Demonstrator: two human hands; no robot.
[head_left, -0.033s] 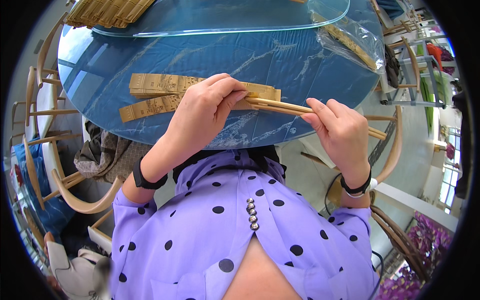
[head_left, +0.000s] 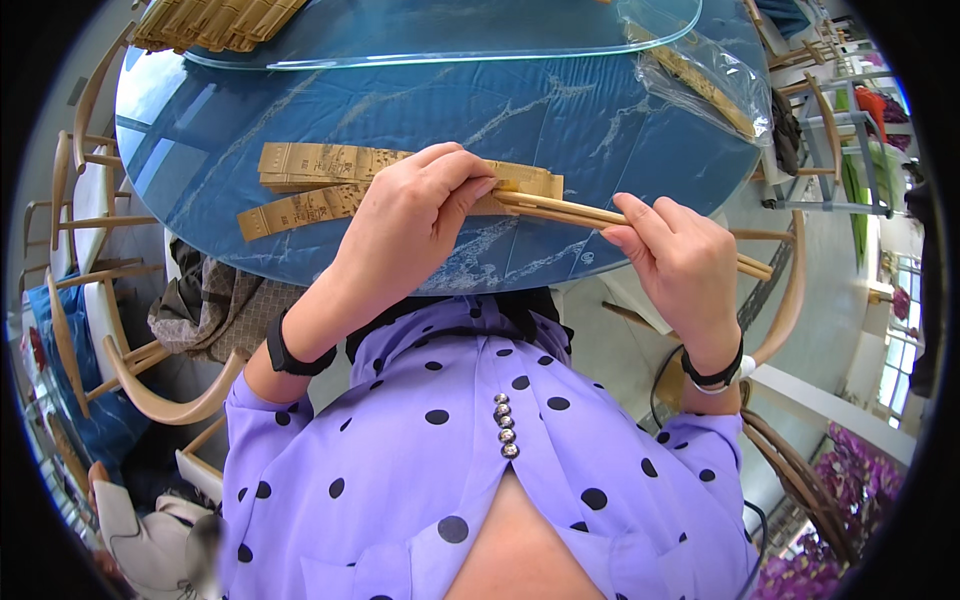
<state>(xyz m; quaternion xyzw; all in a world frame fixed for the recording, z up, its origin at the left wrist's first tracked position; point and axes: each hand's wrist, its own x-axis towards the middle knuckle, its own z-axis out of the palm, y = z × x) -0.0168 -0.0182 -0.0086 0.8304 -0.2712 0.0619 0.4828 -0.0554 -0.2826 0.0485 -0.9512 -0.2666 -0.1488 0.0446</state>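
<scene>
Bench: blue [head_left: 200, 170], rounded, with the person up against its near edge.
Glass: a clear disc [head_left: 430, 64] on the far half of the bench.
Sleeves: a tan paper stack [head_left: 310, 160] near the close edge, partly behind the left hand, apparently kept there for easy reach.
Bag: clear plastic [head_left: 740, 85] on the far right, well apart from the sleeves.
Left hand: finger and thumb together [head_left: 425, 195] at the chopsticks' left end; whether that end sits in a sleeve is hidden.
Right hand: clamped around the chopsticks [head_left: 680, 250] farther along, probably to steady them.
Chopsticks: between both hands [head_left: 560, 208], long axis left to right, right end slanting toward the person, past the bench edge.
</scene>
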